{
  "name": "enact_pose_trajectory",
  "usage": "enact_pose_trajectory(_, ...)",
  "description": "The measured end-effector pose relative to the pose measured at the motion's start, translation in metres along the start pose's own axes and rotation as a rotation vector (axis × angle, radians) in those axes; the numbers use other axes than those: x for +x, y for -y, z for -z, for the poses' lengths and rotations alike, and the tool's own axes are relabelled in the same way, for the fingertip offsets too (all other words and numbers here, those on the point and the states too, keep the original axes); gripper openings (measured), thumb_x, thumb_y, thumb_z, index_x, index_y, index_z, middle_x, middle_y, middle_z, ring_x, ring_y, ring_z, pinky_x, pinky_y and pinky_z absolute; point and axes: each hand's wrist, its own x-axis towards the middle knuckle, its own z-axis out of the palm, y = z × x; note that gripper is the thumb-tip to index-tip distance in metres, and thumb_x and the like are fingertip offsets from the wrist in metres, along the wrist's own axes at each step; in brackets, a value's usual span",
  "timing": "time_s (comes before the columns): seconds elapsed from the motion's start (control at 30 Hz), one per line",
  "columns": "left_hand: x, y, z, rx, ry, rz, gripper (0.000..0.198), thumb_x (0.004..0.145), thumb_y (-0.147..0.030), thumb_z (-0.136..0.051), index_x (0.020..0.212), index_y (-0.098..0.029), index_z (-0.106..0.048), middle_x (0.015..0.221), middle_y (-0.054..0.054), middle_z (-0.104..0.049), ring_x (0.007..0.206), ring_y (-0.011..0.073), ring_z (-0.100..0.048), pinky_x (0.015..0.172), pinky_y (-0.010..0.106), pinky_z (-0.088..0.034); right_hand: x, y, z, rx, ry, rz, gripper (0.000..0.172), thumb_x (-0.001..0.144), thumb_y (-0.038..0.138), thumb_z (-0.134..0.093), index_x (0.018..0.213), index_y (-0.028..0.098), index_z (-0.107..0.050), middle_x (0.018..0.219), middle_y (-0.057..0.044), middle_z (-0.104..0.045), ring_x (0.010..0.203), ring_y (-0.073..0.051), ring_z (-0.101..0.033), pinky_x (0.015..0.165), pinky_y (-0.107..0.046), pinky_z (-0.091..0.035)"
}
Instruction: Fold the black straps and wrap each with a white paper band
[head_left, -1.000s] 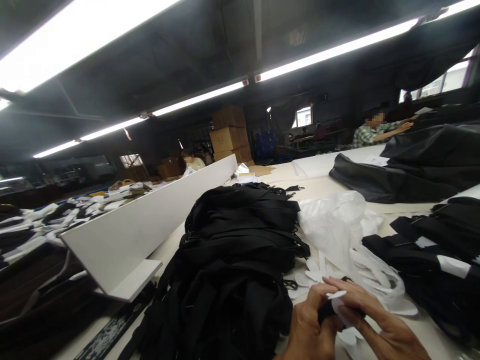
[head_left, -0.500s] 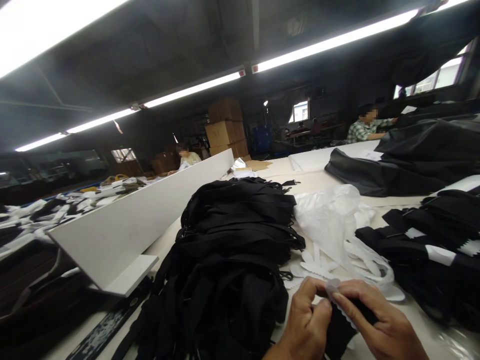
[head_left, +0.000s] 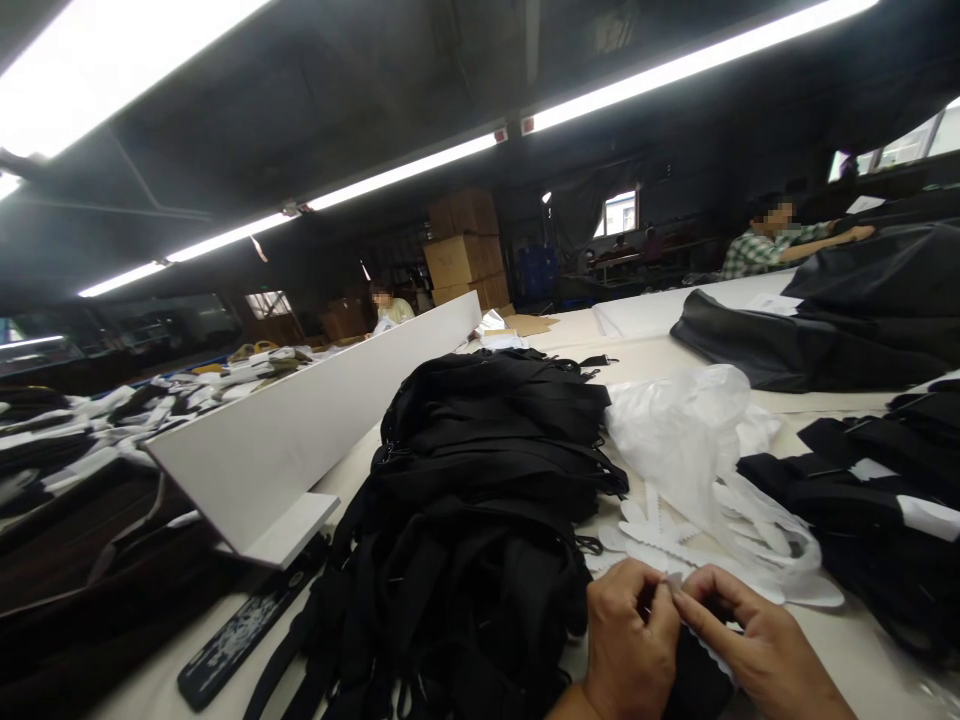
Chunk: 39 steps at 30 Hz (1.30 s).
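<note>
My left hand [head_left: 630, 630] and my right hand [head_left: 757, 640] meet at the lower right, fingertips pinched on a white serrated-edged strip [head_left: 674, 579]. The strip runs along a black fabric bundle [head_left: 697, 675] under my hands; my fingers hide much of both. Just beyond lie several loose white strips [head_left: 649, 540] with toothed edges, beside a crumpled white plastic bag [head_left: 686, 425]. To the left of my hands rises a large heap of black straps [head_left: 487, 480] with small hooks along its right side.
Black bundles with white bands [head_left: 832, 500] lie at the right. Behind them is black sheet material [head_left: 787, 345]. A white upright board [head_left: 315, 420] borders the left, near a dark patterned bar [head_left: 240, 635]. A person in a checked shirt [head_left: 750, 250] works at the far right.
My view has turned slightly left, so the scene sits further right. My fingertips have drawn closer together on the strip, and less of it shows above them.
</note>
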Motion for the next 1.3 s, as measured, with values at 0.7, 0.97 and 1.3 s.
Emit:
enact_pose_trajectory(0.7,0.011,-0.009,0.007,-0.412,0.009,0.271,0.014,0.069,-0.024,-0.077,0.070,-0.014,-0.067,0.066,0.001,-0.061,0.062,0.0125,-0.053,0.059,0.024,-0.041,-0.005,-0.001,0.001,0.196,-0.069,-0.252,0.038,0.063,0.057,-0.075,0.076,0.021,-0.073,0.066,-0.002,-0.067,0.060,-0.020,-0.062,0.045,-0.021,-0.047)
enact_pose_trajectory(0.97,0.015,-0.015,0.009,-0.666,0.065,0.408,0.033,0.053,-0.034,-0.088,0.071,-0.011,-0.071,0.065,0.003,-0.066,0.061,0.0130,-0.057,0.064,0.027,-0.046,0.007,-0.003,0.015,0.157,-0.009,0.018,0.035,0.073,0.056,-0.071,0.073,0.020,-0.073,0.098,-0.008,-0.069,0.094,-0.026,-0.066,0.073,-0.023,-0.056)
enact_pose_trajectory(1.3,0.013,-0.011,0.011,-0.822,0.171,0.496,0.046,0.051,-0.042,-0.091,0.074,-0.007,-0.070,0.067,0.007,-0.069,0.058,0.0137,-0.063,0.063,0.028,-0.052,0.006,0.015,0.018,0.033,0.047,0.158,0.031,0.083,0.051,-0.066,0.074,0.021,-0.070,0.086,-0.004,-0.068,0.085,-0.021,-0.065,0.080,-0.024,-0.052)
